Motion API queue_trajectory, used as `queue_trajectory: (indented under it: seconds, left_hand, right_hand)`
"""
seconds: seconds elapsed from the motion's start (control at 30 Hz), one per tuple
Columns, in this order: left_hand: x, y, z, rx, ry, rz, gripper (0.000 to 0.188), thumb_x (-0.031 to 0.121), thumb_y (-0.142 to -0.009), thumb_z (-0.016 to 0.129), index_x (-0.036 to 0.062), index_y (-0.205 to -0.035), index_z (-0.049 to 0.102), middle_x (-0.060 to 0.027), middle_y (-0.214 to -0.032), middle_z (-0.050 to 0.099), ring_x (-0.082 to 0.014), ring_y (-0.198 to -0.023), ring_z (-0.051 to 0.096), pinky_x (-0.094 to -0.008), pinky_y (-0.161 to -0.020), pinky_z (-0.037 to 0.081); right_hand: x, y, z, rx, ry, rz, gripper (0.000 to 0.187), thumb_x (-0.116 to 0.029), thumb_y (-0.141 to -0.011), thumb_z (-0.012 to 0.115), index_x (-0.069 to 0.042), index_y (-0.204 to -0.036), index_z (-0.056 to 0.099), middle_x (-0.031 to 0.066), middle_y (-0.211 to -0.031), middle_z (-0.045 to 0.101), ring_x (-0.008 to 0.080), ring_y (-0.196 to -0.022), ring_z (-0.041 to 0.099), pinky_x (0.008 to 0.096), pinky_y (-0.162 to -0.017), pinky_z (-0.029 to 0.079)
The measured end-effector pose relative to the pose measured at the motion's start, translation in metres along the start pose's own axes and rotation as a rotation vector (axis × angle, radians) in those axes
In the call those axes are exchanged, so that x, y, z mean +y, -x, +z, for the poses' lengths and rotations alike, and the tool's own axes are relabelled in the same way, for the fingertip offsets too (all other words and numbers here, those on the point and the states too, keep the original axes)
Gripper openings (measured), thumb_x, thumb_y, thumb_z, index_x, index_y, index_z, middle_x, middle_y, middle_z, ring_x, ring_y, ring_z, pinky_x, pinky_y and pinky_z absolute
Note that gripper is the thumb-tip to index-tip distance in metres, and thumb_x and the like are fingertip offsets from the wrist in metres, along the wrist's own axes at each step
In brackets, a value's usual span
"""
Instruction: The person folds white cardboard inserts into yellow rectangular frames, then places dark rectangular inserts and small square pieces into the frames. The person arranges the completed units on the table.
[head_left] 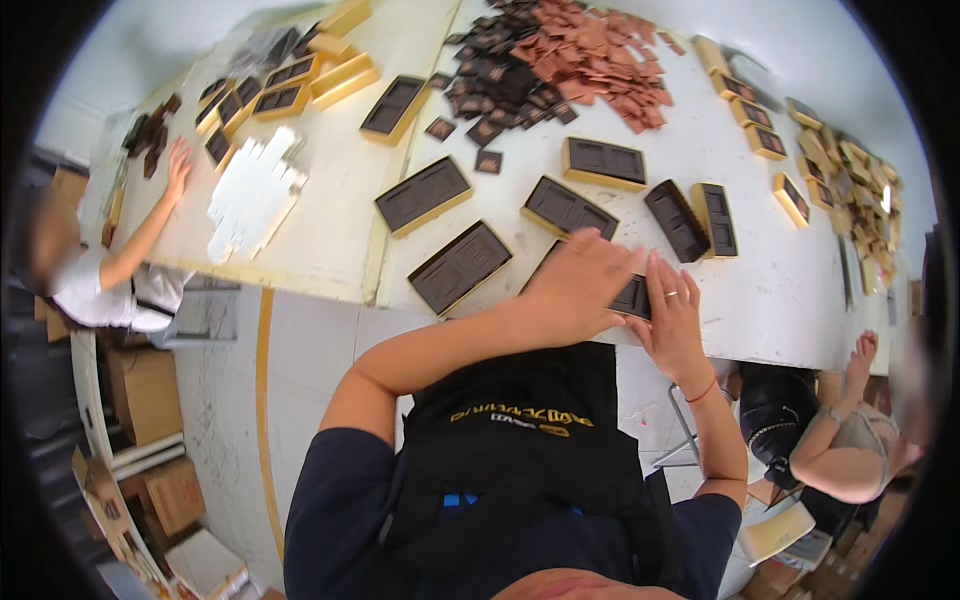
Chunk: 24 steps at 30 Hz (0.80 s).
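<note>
At the far left, a co-worker's hand point(177, 170) was over the table point(335, 225), with a white stack point(255, 200) lying just to its right. Farther right lay the upper case point(423, 192) and the lower case point(460, 268), both gold-sided with dark inserts, their long axes rising to the right.

The box point(633, 298) was near the table's front edge, directly beneath the person's hands and partly hidden by them. Its long axis ran the other way, falling from upper left to lower right. The left hand point(583, 278) reached in from the left and lay across the middle of the box, so the long axis passed under it. Its fingers were blurred, and I could not tell whether they pinched anything. The right hand point(672, 305) was at the box's right end, the nearer hand to that end, its thumb and fingers spread apart; whether they pressed on the sides could not be told. A dark strip of the insert showed between the two hands.

Beyond the left hand, the middle case point(570, 208) slanted much as the box did. To the right, a dark tray point(677, 220) stood just beside an upright-lying case point(716, 220), well clear of the right hand.
</note>
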<state>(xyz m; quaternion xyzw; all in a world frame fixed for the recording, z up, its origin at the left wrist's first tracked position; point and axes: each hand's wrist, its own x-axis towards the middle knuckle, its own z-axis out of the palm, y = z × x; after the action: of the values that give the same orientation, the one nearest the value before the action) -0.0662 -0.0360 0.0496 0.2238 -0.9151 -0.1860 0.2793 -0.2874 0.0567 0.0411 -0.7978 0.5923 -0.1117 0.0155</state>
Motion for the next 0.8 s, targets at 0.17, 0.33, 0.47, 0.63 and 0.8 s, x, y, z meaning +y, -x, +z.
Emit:
queue_trajectory:
  seconds: [0.17,0.33,0.47,0.63,0.8]
  left_hand:
    - [-0.124,-0.008,-0.139,0.401,-0.169,-0.269,0.050,0.019,-0.079,0.080,0.0040,-0.125,0.065,-0.0164,-0.124,0.067,-0.0340,-0.115,0.063,-0.0424,-0.101,0.048]
    - [-0.325,0.096,-0.201,0.404,-0.713,-0.569,0.048,0.031,-0.078,0.083,0.0069,-0.118,0.070,-0.0222,-0.143,0.054,-0.0385,-0.133,0.049,-0.0486,-0.111,0.038]
    - [-0.370,0.123,-0.210,0.361,-0.696,-0.549,0.040,0.028,-0.075,0.085,0.0072,-0.107,0.071,-0.0236,-0.148,0.049,-0.0402,-0.138,0.044,-0.0509,-0.115,0.034]
    - [-0.346,0.115,-0.209,0.527,-0.481,-0.586,0.047,0.025,-0.075,0.086,0.0138,-0.116,0.068,-0.0175,-0.159,0.035,-0.0398,-0.141,0.038,-0.0483,-0.116,0.034]
    - [-0.362,0.120,-0.221,0.344,-0.610,-0.662,0.032,0.022,-0.077,0.084,0.0088,-0.101,0.067,-0.0215,-0.157,0.039,-0.0424,-0.142,0.038,-0.0477,-0.114,0.037]
  right_hand:
    - [0.018,-0.006,-0.029,0.107,0.023,0.060,0.067,-0.026,-0.091,0.071,-0.002,-0.148,0.045,0.0122,-0.151,0.047,0.0286,-0.133,0.046,0.0486,-0.113,0.029]
    - [0.047,-0.063,-0.032,0.218,-0.181,0.225,0.040,-0.022,-0.090,0.073,-0.001,-0.123,0.067,0.0145,-0.110,0.068,0.0329,-0.101,0.062,0.0422,-0.091,0.047]
    - [0.066,-0.080,0.001,0.228,-0.136,0.179,0.013,-0.014,-0.083,0.073,-0.004,-0.089,0.068,0.0136,-0.083,0.064,0.0337,-0.078,0.064,0.0441,-0.070,0.050]
    - [0.055,-0.084,-0.016,0.167,-0.247,0.322,0.018,-0.009,-0.079,0.075,-0.002,-0.074,0.059,0.0116,-0.073,0.060,0.0282,-0.069,0.061,0.0382,-0.062,0.047]
    - [0.068,-0.099,-0.027,0.194,-0.671,0.378,0.024,-0.010,-0.083,0.079,0.000,-0.074,0.060,0.0033,-0.068,0.057,0.0118,-0.064,0.055,0.0269,-0.060,0.045]
